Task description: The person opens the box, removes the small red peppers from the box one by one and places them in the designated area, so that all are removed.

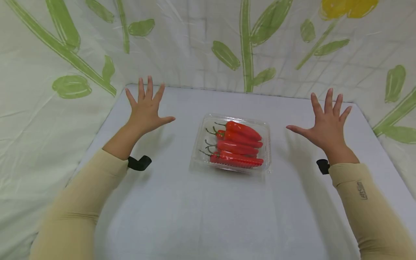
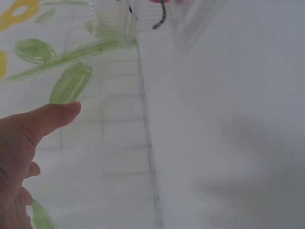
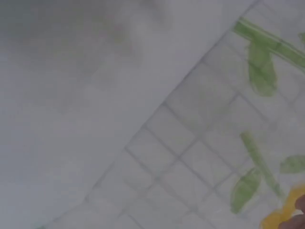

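Observation:
In the head view a clear plastic box [image 1: 199, 148] lies on the white table, holding several red peppers [image 1: 238, 148] with green stems. My left hand [image 1: 144, 113] is to the left of the box, fingers spread wide, touching nothing that I can see. To the right of the box, my right hand [image 1: 329, 128] is likewise spread and holds nothing. The left wrist view catches my left thumb [image 2: 50, 119] and, at its top, a blurred edge of the box [image 2: 112, 21]. Only a bit of my right hand [image 3: 295, 217] shows in the right wrist view's lower corner.
The white table [image 1: 227, 216] runs back to a hanging pale sheet [image 1: 185, 43] printed with green leaves and yellow flowers. Black straps with small dark mounts sit at both wrists, the left mount [image 1: 139, 163] and the right mount [image 1: 323, 166].

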Demonstrator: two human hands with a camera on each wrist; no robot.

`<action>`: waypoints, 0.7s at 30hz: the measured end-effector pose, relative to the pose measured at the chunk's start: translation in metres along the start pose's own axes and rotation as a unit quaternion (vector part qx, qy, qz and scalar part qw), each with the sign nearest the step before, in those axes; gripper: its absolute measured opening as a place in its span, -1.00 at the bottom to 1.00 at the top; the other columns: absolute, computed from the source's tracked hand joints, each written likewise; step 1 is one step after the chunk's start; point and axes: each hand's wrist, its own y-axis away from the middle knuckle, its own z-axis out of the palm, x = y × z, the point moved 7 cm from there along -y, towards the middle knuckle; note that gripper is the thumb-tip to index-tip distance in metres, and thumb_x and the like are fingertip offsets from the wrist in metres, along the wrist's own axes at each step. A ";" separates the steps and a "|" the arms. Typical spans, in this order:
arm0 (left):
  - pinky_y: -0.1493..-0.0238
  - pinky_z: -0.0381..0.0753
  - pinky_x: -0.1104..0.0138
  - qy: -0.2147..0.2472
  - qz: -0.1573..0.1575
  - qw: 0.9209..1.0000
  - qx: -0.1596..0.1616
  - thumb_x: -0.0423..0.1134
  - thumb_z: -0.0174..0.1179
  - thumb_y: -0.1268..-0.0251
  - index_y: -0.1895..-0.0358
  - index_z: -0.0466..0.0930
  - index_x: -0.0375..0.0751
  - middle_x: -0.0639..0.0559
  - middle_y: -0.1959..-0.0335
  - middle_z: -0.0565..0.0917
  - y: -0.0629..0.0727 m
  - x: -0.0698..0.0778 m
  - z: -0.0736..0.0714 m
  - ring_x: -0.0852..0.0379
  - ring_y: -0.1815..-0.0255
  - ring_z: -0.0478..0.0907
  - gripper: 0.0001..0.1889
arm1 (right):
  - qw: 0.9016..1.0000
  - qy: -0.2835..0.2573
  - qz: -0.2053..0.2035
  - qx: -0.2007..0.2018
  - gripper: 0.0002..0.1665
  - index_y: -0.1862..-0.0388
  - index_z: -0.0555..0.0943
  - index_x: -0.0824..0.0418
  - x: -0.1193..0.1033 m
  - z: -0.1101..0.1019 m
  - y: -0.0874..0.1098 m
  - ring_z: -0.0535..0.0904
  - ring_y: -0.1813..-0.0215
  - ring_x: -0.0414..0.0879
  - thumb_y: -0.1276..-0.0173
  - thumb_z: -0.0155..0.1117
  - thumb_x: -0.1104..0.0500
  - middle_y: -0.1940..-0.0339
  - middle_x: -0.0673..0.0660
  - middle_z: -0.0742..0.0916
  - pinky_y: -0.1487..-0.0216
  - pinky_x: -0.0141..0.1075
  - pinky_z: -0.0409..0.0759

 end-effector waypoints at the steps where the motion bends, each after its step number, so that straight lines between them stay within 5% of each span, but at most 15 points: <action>1: -0.28 -0.64 -0.34 0.017 -0.002 1.000 0.000 0.22 0.23 -0.07 -0.49 -0.26 -0.10 -0.14 -0.46 -0.57 0.002 0.003 -0.001 -0.16 -0.44 -0.72 0.07 | 1.000 -0.015 0.006 0.002 0.34 -0.51 -0.23 -0.03 -0.001 -0.001 0.002 -0.67 -0.45 0.14 0.05 0.27 -0.46 -0.48 0.10 -0.41 -0.30 0.33 -0.65; 9: -0.44 -0.37 -0.21 0.153 -0.014 0.988 -0.016 0.04 0.26 -0.13 -0.47 -0.09 -0.21 -0.25 -0.50 -0.28 0.017 0.018 -0.004 -0.22 -0.51 -0.40 -0.05 | 0.990 -0.132 0.039 0.022 0.34 -0.51 -0.26 -0.01 -0.013 -0.001 0.020 -0.62 -0.47 0.15 0.01 0.39 -0.28 -0.48 0.08 -0.40 -0.30 0.35 -0.62; 15: -0.46 -0.11 -0.14 0.264 -0.059 0.962 -0.042 0.07 0.23 -0.16 -0.48 -0.11 -0.06 -0.01 -0.53 -0.22 0.031 0.017 0.004 -0.06 -0.54 -0.30 -0.08 | 0.973 -0.219 0.075 0.028 0.34 -0.49 -0.33 -0.12 -0.020 0.004 0.034 -0.63 -0.46 0.07 -0.01 0.42 -0.20 -0.47 -0.04 -0.43 -0.34 0.28 -0.64; 21: -0.47 0.01 -0.05 0.332 -0.069 0.940 -0.025 0.05 0.25 -0.16 -0.47 -0.02 -0.04 0.01 -0.51 -0.07 0.044 0.019 0.010 -0.01 -0.53 -0.15 -0.13 | 0.946 -0.298 0.130 0.006 0.31 -0.46 -0.39 -0.26 -0.023 0.018 0.052 -0.61 -0.46 0.10 -0.06 0.39 -0.20 -0.44 -0.21 -0.45 -0.36 0.34 -0.46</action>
